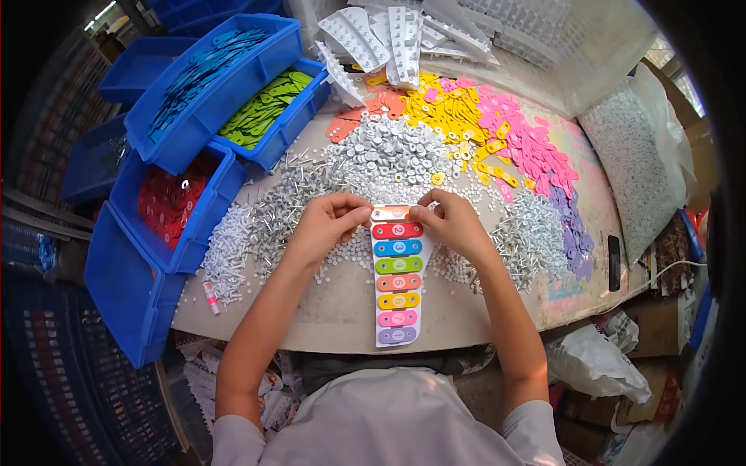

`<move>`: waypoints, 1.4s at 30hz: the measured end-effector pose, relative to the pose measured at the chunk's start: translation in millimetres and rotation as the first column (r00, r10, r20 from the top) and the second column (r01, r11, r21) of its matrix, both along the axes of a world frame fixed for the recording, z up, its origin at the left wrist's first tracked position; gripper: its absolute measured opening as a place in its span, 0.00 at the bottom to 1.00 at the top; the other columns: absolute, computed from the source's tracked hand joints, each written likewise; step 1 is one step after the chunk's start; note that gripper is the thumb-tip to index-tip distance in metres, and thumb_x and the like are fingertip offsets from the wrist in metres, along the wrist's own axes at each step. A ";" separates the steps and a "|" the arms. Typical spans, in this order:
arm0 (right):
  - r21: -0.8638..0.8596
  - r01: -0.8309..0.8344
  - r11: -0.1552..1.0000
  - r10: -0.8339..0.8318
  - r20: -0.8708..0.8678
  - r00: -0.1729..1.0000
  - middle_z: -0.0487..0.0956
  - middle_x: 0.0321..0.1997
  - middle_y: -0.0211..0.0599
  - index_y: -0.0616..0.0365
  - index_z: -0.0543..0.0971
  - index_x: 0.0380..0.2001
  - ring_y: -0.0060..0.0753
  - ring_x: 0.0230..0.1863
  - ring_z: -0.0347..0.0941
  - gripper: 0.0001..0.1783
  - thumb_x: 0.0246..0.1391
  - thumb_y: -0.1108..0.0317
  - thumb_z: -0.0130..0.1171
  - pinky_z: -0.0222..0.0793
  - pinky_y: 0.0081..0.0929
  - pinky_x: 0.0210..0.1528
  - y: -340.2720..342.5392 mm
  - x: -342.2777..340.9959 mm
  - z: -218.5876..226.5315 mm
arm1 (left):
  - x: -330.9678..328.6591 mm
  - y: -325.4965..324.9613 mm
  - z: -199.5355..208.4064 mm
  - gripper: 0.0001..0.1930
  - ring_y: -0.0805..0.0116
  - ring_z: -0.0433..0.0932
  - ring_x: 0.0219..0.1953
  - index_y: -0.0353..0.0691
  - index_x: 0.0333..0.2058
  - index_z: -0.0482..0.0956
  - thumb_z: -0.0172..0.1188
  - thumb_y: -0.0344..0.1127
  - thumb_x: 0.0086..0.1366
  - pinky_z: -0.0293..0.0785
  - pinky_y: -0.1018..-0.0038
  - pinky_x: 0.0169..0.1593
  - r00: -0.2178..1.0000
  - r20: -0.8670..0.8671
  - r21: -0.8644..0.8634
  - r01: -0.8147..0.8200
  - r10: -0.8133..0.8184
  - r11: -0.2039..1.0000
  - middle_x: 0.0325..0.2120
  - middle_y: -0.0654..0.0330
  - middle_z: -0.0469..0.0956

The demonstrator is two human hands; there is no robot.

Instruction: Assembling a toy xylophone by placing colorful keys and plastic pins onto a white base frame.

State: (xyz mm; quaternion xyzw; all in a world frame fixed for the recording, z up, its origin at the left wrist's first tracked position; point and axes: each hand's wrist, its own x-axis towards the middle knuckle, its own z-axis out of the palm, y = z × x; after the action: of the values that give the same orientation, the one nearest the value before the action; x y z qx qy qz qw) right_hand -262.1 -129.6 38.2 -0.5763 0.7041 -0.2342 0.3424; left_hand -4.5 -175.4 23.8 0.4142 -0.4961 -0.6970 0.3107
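Xylophone board (397, 276) — far end pinched by both hands (330, 221) (451, 221) — overhangs table edge (326, 330).

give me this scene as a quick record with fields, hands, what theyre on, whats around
left hand: left hand pinches the top left end of the toy xylophone
right hand: right hand pinches its top right end
xylophone: white base, coloured bars in a row from top to bottom, lying on the table
behind hands: heap of small white pegs and washers
loose bars: yellow, pink, purple
bins at left: blue bins with blue, green and red bars
far edge: white plastic bases
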 end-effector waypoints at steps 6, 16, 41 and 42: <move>0.110 -0.104 0.988 0.090 0.130 0.987 0.84 0.28 0.42 0.66 0.86 0.36 0.32 0.28 0.80 0.25 0.55 0.49 0.71 0.75 0.32 0.30 -17.9 -20.2 -18.0 | -11.6 -12.9 -3.4 0.10 0.83 0.70 0.21 0.36 0.42 0.85 0.69 0.36 0.67 0.62 0.84 0.23 0.995 0.081 0.016 0.060 -0.061 0.998 0.29 0.66 0.84; 0.173 -0.199 0.965 0.187 0.087 0.979 0.76 0.22 0.25 0.63 0.86 0.35 0.16 0.23 0.66 0.22 0.64 0.50 0.66 0.60 0.24 0.24 -25.5 -21.6 -12.5 | -17.8 -19.2 -21.1 0.14 0.82 0.68 0.18 0.38 0.38 0.82 0.71 0.43 0.66 0.58 0.82 0.20 0.961 0.269 -0.054 0.087 -0.070 0.995 0.21 0.65 0.79; -0.133 0.060 0.989 -0.050 0.084 0.995 0.79 0.27 0.36 0.65 0.81 0.49 0.23 0.26 0.72 0.16 0.71 0.62 0.55 0.68 0.26 0.31 25.2 -15.9 13.9 | 1.2 21.3 -2.3 0.19 0.69 0.75 0.22 0.34 0.40 0.81 0.67 0.48 0.67 0.69 0.68 0.28 0.870 0.463 -0.461 0.070 0.172 0.884 0.20 0.60 0.77; -0.244 0.117 0.963 -0.136 -0.061 0.989 0.80 0.29 0.37 0.65 0.80 0.50 0.25 0.29 0.73 0.16 0.71 0.63 0.55 0.69 0.27 0.33 42.7 -30.9 17.2 | 7.6 26.4 14.8 0.16 0.61 0.79 0.26 0.36 0.44 0.81 0.67 0.43 0.67 0.73 0.63 0.32 0.815 0.548 -0.455 0.101 0.189 0.885 0.25 0.57 0.80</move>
State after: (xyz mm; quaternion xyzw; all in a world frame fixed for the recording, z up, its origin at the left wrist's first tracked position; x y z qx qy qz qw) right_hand -293.1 -86.9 55.4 -0.5759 0.7188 -0.3164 0.2269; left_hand 3.1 -149.0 38.5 0.5312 -0.7082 -0.3912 0.2516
